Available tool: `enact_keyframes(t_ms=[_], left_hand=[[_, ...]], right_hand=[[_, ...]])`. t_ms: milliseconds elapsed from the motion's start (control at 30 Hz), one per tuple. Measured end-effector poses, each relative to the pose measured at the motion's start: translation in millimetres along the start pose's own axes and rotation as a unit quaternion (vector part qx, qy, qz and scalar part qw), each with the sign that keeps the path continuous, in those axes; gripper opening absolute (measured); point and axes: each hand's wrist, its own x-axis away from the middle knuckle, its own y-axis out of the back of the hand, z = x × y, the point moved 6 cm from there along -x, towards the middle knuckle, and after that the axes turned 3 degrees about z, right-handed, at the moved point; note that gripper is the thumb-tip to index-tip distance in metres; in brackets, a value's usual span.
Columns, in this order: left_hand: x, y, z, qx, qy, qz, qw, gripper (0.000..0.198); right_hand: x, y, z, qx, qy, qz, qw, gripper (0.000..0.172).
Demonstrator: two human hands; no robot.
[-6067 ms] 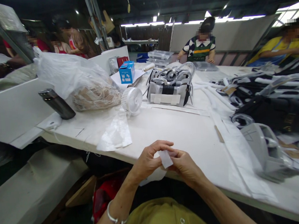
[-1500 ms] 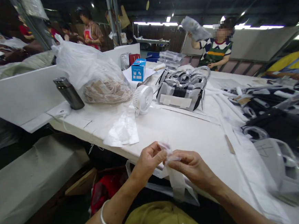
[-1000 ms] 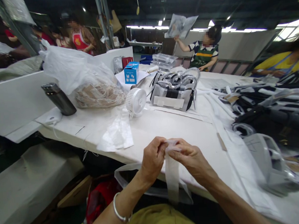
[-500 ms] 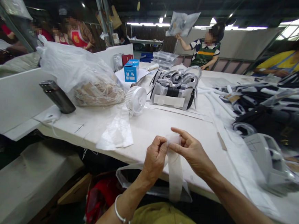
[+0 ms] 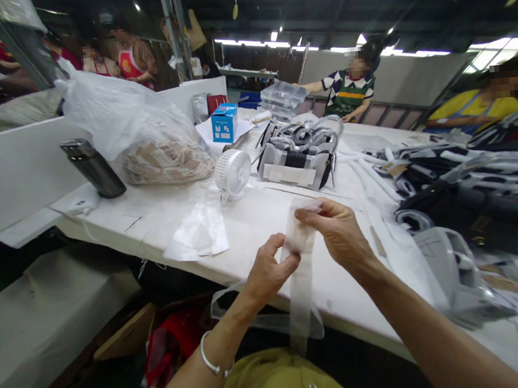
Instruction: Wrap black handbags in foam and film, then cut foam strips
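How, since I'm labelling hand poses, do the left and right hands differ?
The right hand pinches the translucent strip near its top; the left hand sits lower, its thumb and forefinger parted at the strip's side. The left forearm wears a bracelet; the right forearm shows none. Both hands are bare.

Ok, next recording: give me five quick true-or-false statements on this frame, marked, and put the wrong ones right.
1. The right hand pinches the upper part of a translucent strip. True.
2. The other hand is gripping a dark flask. False: the left hand is at the same strip, lower down, its thumb overlapping it in this view.
3. The blue box stands behind the white fan, as seen from here. True.
4. No jewellery is worn on either arm. False: a silver-coloured bracelet circles the left one.
5. The strip runs down past the near edge of the table. True.
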Motion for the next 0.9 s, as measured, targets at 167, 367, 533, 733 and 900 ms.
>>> enact_keyframes(t_ms=[167, 367, 533, 733, 900], left_hand=[[-6, -31.9, 2, 0.248, 0.042, 0.106, 0.962, 0.027], [13, -36.8, 9, 0.3, 0.088, 0.154, 0.937, 0.013], [56, -5.1, 49, 0.244, 0.173, 0.149, 0.943, 0.012], [79, -4.6, 54, 0.329, 0.14, 0.165, 0.919, 0.056], [61, -41.8, 48, 0.226, 0.144, 0.223, 0.937, 0.046]], right_hand=[[-13, 5, 31, 0.03, 0.076, -0.058, 0.995, 0.021], [-50, 44, 71, 0.028, 0.187, -0.118, 0.975, 0.019], [-79, 97, 87, -0.047, 0.193, -0.189, 0.962, 0.017], [-91, 116, 94, -0.073, 0.186, -0.243, 0.949, 0.017], [-97, 110, 109, -0.062, 0.194, -0.244, 0.948, 0.017]])
